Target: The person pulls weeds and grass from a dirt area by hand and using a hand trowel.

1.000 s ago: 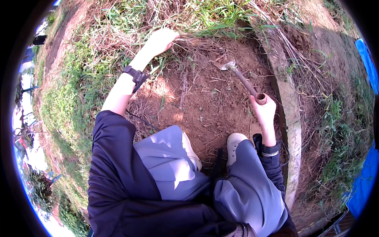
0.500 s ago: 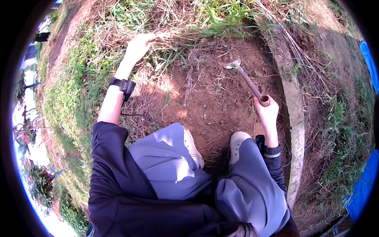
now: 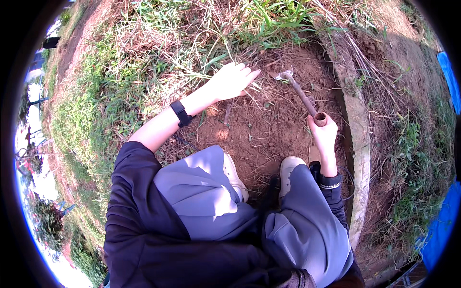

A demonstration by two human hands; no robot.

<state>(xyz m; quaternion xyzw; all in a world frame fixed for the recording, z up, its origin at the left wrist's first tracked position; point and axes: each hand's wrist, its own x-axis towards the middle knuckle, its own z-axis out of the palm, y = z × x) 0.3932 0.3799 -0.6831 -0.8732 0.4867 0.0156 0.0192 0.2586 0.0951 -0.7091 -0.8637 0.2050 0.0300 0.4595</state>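
Observation:
My right hand (image 3: 324,132) is closed round the end of a hand hoe (image 3: 302,98) with a brown, pipe-like handle, hollow at the near end. Its pale metal blade (image 3: 284,75) rests at the bare soil (image 3: 249,125), just right of my left hand. My left hand (image 3: 234,80) reaches over the border between soil and dry grass (image 3: 185,67). Its fingers are partly spread and point toward the blade; I see nothing clearly held in them. Thin stalks lie around and beneath that hand.
A raised concrete edging (image 3: 359,144) runs along the right of the soil. Green weeds (image 3: 101,81) grow at the left, and taller grass (image 3: 278,17) at the far side. My pale shoes (image 3: 290,175) stand on the soil. Blue sheeting (image 3: 442,225) lies at far right.
My left hand has swung right and nearer, from the grass at the far left to the soil's border beside the blade. My right hand and the hoe have hardly moved.

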